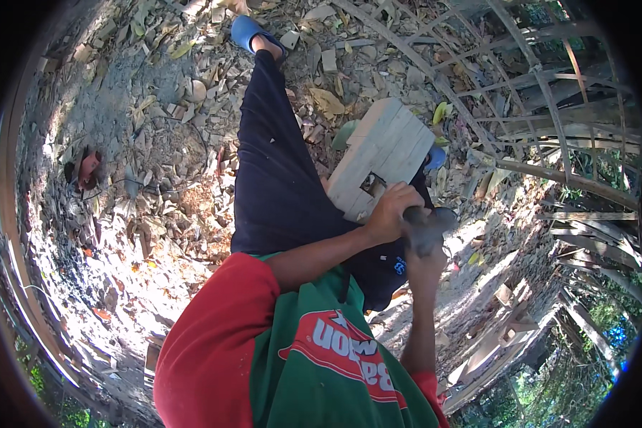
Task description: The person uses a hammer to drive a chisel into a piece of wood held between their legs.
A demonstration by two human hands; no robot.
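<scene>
Seen from above, a person is sitting outdoors, one leg in dark trousers (271,171) stretching out to a blue clog (246,32). A pale wooden block (389,146) is resting over the other leg, its near end by the lap, with a square hole (369,184) showing there. The left hand (391,212) is closing its fingers around a thin dark tool (382,183), mostly hidden, just beside the hole. The right hand (426,262) is nearer the body, blurred, apparently gripping a dark, heavy-headed tool (429,232) just beside the left hand. Dry leaves (328,102) and wood chips are covering the ground (110,93); wooden poles (542,82) are crossing at right.
</scene>
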